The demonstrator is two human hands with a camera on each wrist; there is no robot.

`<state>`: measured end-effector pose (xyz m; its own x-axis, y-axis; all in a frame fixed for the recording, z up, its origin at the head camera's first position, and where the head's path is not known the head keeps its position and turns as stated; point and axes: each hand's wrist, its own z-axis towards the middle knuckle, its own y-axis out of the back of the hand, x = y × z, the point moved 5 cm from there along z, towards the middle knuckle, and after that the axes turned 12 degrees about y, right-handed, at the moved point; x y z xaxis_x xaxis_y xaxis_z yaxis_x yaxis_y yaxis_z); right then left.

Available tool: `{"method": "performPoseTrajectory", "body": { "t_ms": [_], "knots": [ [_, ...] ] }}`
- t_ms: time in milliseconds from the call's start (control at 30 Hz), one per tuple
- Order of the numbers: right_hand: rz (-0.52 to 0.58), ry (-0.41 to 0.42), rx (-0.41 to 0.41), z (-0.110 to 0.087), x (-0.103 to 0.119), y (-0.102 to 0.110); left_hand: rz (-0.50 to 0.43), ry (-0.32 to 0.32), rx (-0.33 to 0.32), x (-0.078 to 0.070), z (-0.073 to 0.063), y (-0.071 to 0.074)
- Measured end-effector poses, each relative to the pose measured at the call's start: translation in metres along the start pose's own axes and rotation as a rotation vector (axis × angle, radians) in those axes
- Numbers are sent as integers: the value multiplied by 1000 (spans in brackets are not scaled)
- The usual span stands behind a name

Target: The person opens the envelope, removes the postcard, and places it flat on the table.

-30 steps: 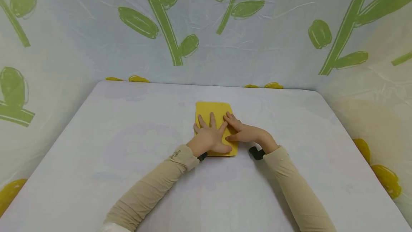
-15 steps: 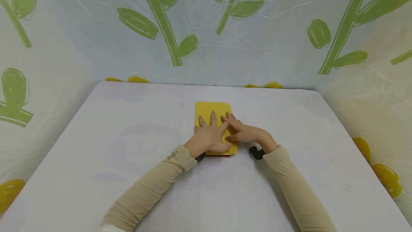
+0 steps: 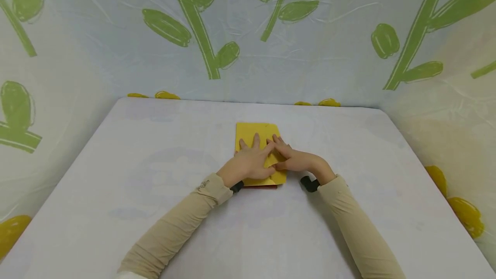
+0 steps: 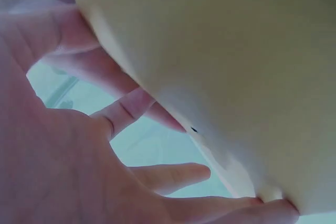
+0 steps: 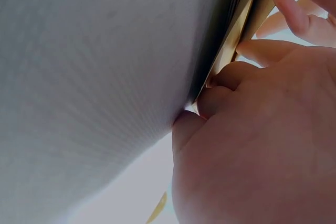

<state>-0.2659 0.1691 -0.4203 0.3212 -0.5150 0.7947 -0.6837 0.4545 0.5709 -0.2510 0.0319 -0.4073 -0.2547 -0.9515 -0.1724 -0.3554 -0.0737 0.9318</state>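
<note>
A flat yellow rectangle (image 3: 249,130) with rounded right corners, like a booklet cover, lies mid-table. A lengthwise crease runs near its right side, and a thin red-brown edge (image 3: 267,187) shows under its near end. My left hand (image 3: 249,163) rests on it with spread fingers. At its right side is my right hand (image 3: 297,160), index finger and thumb reaching onto the top, the other fingers against the edge. Both thumbs meet near the crease. In the left wrist view the pale cover (image 4: 226,66) looms close to my fingers; the right wrist view shows layered edges (image 5: 231,35) beside my fingertips.
A white cloth-covered table (image 3: 186,227) spreads around, its far edge against a curtain (image 3: 310,63) printed with green leaves. Black wrist camera mounts (image 3: 309,184) sit under the cuffs, close above the tabletop.
My left hand has slid slightly left and its thumb has moved up to the right thumb. The crease and the red-brown edge below have come into view. The right hand has hardly moved.
</note>
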Motion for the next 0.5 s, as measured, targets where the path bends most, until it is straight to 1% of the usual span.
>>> {"method": "performPoseTrajectory", "body": {
  "t_ms": [67, 167, 367, 500],
  "knots": [
    [-4, 0, 1, 0, 0, 0, 24, -16, -3, 0, 1, 0],
    [-7, 1, 2, 1, 0, 0, 42, -16, 4, 1, 2, -1],
    [-20, 11, 9, 1, 0, -1, 70, 8, 21, 2, 1, -3],
    [-31, 28, 13, 2, 1, -1, 76, 44, 39, 1, -2, -4]
  ]
}}
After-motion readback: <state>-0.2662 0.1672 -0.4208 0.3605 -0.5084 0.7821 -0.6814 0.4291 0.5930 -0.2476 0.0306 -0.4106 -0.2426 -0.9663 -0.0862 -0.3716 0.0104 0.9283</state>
